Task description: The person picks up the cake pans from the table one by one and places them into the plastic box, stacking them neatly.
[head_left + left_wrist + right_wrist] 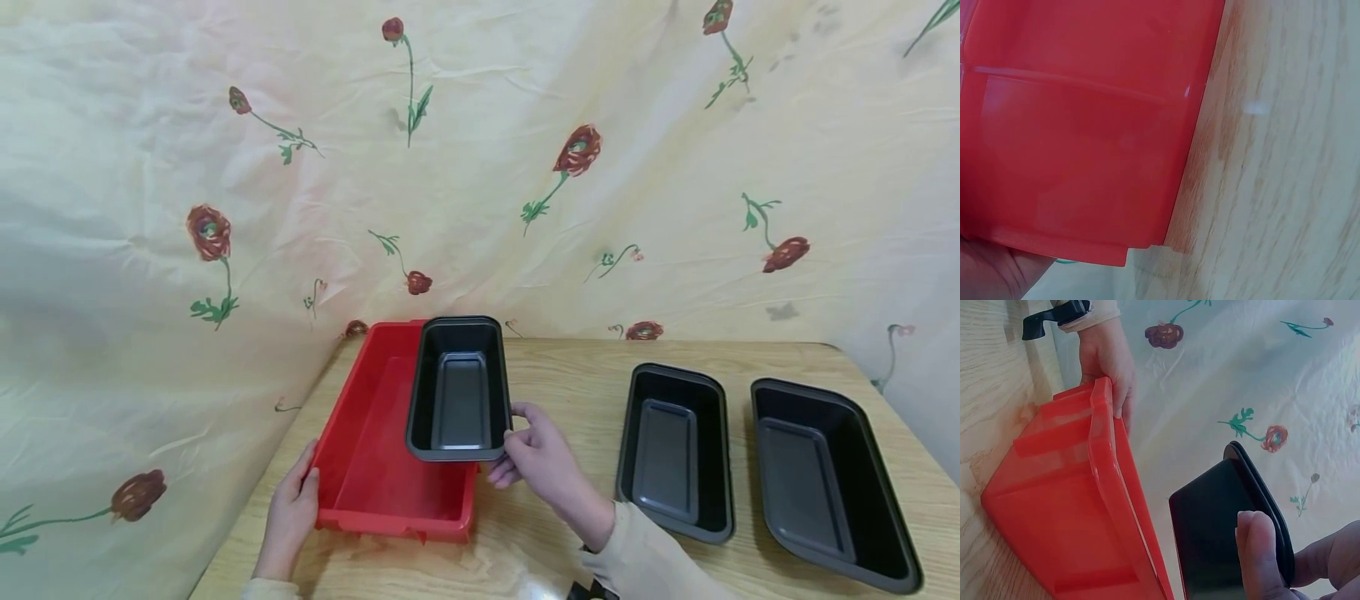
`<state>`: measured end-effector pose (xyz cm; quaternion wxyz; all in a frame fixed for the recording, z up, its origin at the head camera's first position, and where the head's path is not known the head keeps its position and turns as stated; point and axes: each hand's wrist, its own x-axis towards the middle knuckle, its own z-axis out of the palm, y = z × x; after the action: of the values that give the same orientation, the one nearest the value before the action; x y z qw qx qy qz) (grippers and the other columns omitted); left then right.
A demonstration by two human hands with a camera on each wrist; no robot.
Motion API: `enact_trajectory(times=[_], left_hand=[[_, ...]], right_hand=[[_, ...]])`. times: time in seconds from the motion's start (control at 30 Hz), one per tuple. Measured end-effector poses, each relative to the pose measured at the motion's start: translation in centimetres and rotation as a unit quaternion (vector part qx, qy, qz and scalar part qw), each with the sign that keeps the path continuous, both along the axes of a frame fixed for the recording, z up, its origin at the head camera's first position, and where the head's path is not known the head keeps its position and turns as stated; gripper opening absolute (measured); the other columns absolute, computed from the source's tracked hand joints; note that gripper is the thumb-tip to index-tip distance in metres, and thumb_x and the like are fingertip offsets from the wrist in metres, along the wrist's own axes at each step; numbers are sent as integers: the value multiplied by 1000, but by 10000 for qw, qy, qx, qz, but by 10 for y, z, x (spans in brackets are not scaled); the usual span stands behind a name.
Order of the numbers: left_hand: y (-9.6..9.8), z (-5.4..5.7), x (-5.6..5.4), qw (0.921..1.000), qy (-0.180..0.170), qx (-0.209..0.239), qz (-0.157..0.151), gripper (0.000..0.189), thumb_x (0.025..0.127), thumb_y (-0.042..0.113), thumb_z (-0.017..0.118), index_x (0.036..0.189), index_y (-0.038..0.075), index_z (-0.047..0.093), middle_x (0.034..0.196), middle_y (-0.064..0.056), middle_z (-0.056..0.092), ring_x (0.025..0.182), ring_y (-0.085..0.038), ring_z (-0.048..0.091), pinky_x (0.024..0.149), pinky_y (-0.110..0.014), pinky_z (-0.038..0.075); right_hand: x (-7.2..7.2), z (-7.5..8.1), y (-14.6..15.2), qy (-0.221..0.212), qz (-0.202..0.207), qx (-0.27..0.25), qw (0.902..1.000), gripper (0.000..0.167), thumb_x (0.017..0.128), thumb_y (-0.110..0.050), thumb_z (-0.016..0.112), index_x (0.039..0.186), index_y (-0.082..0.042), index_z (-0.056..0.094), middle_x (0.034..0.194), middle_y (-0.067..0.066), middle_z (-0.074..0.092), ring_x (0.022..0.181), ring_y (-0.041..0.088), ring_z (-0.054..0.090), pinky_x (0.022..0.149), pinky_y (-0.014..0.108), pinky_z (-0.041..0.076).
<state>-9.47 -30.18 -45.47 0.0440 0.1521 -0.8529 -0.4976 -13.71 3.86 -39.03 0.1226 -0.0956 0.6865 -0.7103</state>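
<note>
A black loaf pan (461, 400) is held over the right part of a red plastic bin (367, 433) by my right hand (543, 454), which pinches its near right rim corner. In the right wrist view the loaf pan (1210, 531) appears side-on, with the fingers (1257, 550) on its outer wall and rim. My left hand (291, 504) grips the bin's left wall near its front corner, thumb on the rim. The left wrist view has the bin's red wall (1085, 144) filling the left side, with part of the left hand (997, 269) under its edge.
Two more black loaf pans stand on the wooden table (555, 375) to the right: one pan (667, 458) nearer the middle, another pan (806, 492) at the far right. A flower-patterned cloth (480, 167) hangs behind the table and along its left side.
</note>
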Motion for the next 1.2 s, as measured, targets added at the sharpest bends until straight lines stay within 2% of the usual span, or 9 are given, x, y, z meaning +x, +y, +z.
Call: enact_trajectory(times=[0.13, 0.37, 0.93, 1.2], left_hand=[[0, 0, 0, 10000, 36, 21, 3, 51, 105, 8, 34, 155, 10, 24, 158, -19, 23, 143, -40, 22, 113, -55, 25], [-1, -1, 0, 9999, 108, 16, 6, 50, 105, 8, 34, 154, 8, 26, 157, -20, 24, 142, -40, 24, 113, -55, 26], [0, -3, 0, 9999, 169, -3, 38, 49, 106, 11, 34, 155, 10, 26, 157, -21, 25, 141, -41, 26, 112, -57, 28], [0, -4, 0, 9998, 207, -18, -3, 50, 106, 9, 34, 155, 9, 26, 156, -22, 26, 141, -41, 26, 112, -56, 27]], right_hand=[[-1, -1, -7, 69, 106, -59, 9999, 45, 98, 4, 42, 140, 11, 29, 76, 26, 67, 55, 28, 66, 55, 37, 59], [-4, -4, -18, -8, 272, 10, 9996, 44, 98, 3, 44, 139, 9, 30, 77, 23, 69, 55, 26, 67, 56, 37, 59], [-10, -17, -45, -113, 265, 123, 9995, 47, 98, 3, 46, 141, 9, 29, 74, 16, 68, 53, 23, 65, 53, 33, 58], [-14, -23, -53, -167, 304, 402, 9986, 49, 98, 0, 48, 143, 8, 29, 73, 13, 68, 53, 22, 65, 52, 33, 58]])
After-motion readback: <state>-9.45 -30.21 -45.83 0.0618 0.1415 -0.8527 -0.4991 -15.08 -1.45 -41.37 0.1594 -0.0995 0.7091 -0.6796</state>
